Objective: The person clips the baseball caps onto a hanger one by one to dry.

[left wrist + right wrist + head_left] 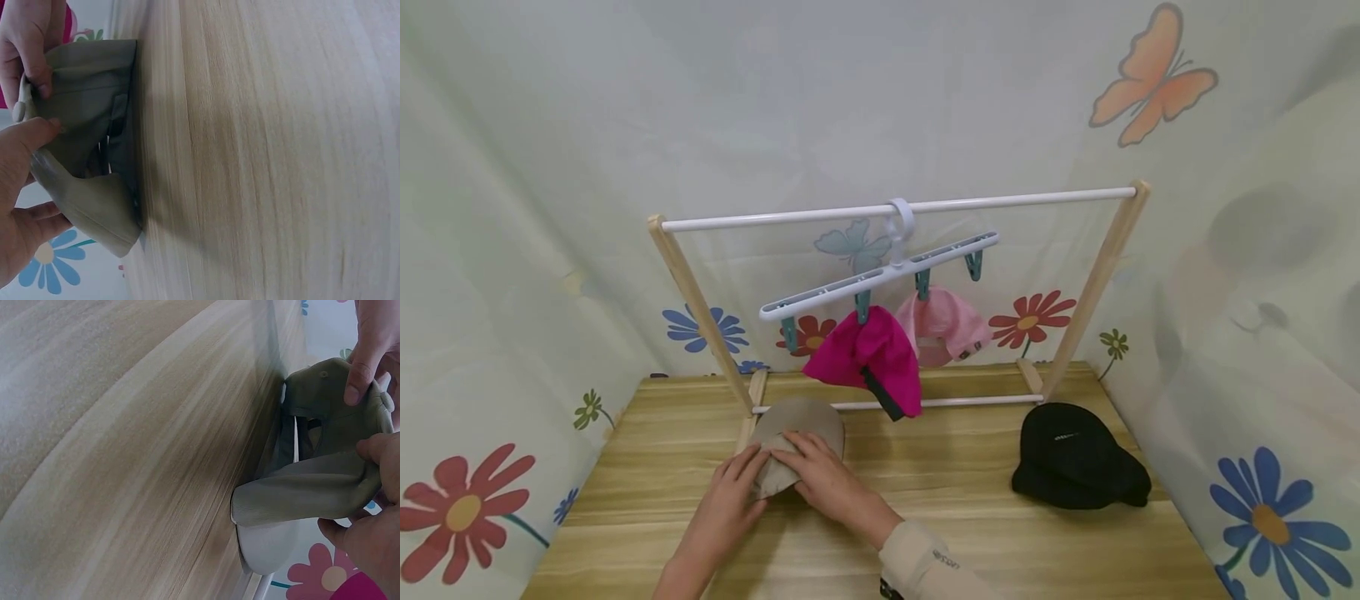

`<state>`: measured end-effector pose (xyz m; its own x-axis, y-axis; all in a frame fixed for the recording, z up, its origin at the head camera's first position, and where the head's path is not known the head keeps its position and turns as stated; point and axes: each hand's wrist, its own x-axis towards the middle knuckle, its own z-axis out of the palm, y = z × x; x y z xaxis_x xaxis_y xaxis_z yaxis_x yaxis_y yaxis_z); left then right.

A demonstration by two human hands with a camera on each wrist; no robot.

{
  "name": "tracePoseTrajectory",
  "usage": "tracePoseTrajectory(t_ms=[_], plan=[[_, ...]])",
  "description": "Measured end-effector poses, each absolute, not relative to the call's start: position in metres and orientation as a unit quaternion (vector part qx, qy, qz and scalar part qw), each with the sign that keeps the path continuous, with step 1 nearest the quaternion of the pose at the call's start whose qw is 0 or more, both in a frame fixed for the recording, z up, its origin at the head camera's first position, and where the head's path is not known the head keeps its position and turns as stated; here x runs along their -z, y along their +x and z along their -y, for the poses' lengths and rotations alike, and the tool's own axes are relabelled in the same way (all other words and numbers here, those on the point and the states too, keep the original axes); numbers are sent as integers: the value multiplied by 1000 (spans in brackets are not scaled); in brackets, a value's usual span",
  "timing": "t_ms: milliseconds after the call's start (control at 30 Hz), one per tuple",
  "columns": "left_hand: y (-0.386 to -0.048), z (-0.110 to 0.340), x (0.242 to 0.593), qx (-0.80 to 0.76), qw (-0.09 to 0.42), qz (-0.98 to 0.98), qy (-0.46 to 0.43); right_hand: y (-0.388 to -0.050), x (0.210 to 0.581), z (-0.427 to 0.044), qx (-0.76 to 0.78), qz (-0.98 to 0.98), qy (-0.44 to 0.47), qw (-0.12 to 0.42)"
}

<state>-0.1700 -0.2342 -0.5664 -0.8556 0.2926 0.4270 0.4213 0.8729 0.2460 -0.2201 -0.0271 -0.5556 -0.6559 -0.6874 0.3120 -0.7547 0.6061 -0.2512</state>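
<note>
A khaki cap [805, 415] lies near the left end of the wooden table, its brim toward the rack. My left hand [730, 487] pinches the left part of the crown; in the left wrist view its thumb presses the top edge of the fabric [81, 94], with fingers behind. My right hand [829, 485] pinches the crown's other side, close to the left hand. The right wrist view shows the right thumb and fingers on the folded crown [300, 497]. Through the back opening [306, 434] part of the cap's inside shows.
Behind the cap stands a wooden rack [1097, 292] with a white rail. From it hangs a white clip hanger [880, 275], tilted, with a magenta hat [872, 350] and a light pink cap [947, 321] clipped on. A black cap [1071, 458] lies at the right.
</note>
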Motion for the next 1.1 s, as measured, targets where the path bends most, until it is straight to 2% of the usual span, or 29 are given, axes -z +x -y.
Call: tracePoseTrajectory(t_ms=[433, 800, 1100], plan=[[-171, 233, 564, 144, 204, 950, -187, -221, 552, 27, -198, 893, 397, 77], [-172, 241, 571, 160, 205, 939, -225, -223, 549, 24, -219, 891, 393, 63], [-172, 239, 567, 163, 257, 920, -245, -223, 549, 22, -245, 886, 391, 47]])
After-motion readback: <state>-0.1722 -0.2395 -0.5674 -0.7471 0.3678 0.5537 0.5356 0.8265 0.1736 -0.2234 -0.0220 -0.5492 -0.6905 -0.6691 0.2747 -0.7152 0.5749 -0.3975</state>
